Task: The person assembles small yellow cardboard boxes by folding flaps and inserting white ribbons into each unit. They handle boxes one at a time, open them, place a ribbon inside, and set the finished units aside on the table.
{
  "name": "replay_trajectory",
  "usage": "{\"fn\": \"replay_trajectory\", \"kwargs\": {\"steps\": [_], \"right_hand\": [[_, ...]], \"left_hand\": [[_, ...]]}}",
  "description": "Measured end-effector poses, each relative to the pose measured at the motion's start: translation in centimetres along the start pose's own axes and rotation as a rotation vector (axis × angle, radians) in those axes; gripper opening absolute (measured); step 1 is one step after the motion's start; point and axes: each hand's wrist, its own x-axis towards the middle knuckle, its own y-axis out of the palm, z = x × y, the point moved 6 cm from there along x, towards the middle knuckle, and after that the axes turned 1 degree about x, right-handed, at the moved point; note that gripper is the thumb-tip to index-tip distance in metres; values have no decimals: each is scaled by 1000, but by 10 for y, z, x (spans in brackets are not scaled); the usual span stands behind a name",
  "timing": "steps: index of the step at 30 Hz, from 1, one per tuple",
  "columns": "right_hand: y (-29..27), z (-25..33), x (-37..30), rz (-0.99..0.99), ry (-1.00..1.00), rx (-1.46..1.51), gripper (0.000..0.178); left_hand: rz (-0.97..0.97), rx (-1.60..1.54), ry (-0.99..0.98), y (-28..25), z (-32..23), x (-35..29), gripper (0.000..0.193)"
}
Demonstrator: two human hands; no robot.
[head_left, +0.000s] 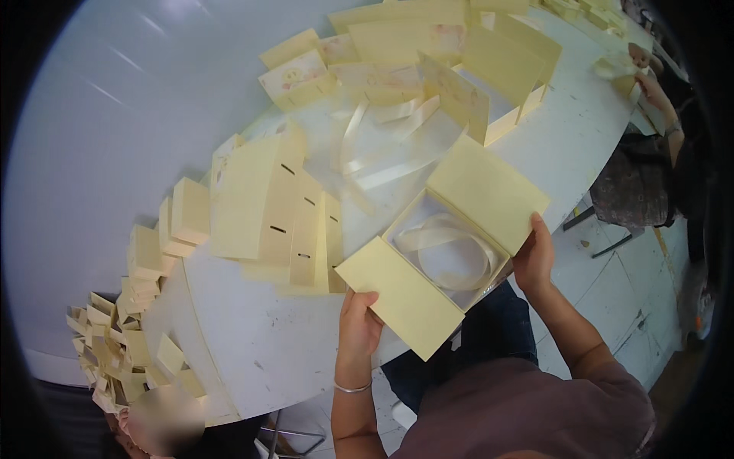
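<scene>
1. The pale yellow box (442, 252) sits at the centre right of the frame, over the near edge of the white counter (252, 344), both flaps spread open.
2. The left hand (358, 325) has its fingers clamped on the lower flap; the right hand (534, 260) grips the upper flap's edge.
3. Keep the cream ribbon (447, 256) coiled inside, clear of the hinges, and fold the flaps evenly.
</scene>
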Motion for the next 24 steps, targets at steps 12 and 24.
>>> {"fn": "replay_trajectory", "kwargs": {"steps": [12, 24], "right_hand": [[163, 69, -71, 1077, -877, -1534, 27], [186, 89, -26, 1060, -11, -852, 20]], "left_hand": [[69, 98, -13, 22, 10, 13, 50], [152, 489, 965, 97, -83, -16, 61]]}}
